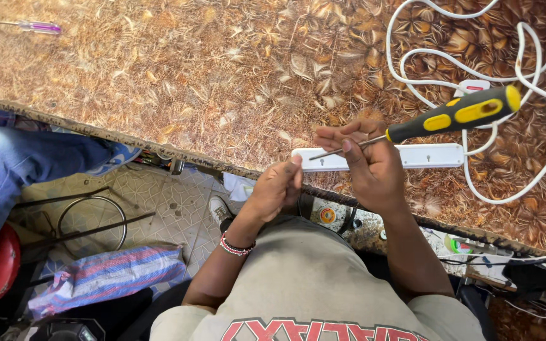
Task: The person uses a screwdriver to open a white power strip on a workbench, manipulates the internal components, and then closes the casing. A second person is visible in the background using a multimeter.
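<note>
Cable [412, 60] loops beside power strip [424, 155]; purple screwdriver [36, 26] well apart.

bright even daylight, sharp, soft shadows

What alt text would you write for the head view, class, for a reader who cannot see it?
A person's right hand holds a yellow-and-black screwdriver by its metal shaft, while the left hand pinches something too small to identify. Both hover over a white power strip with a looping white cable, on a brown leaf-patterned table.
</note>
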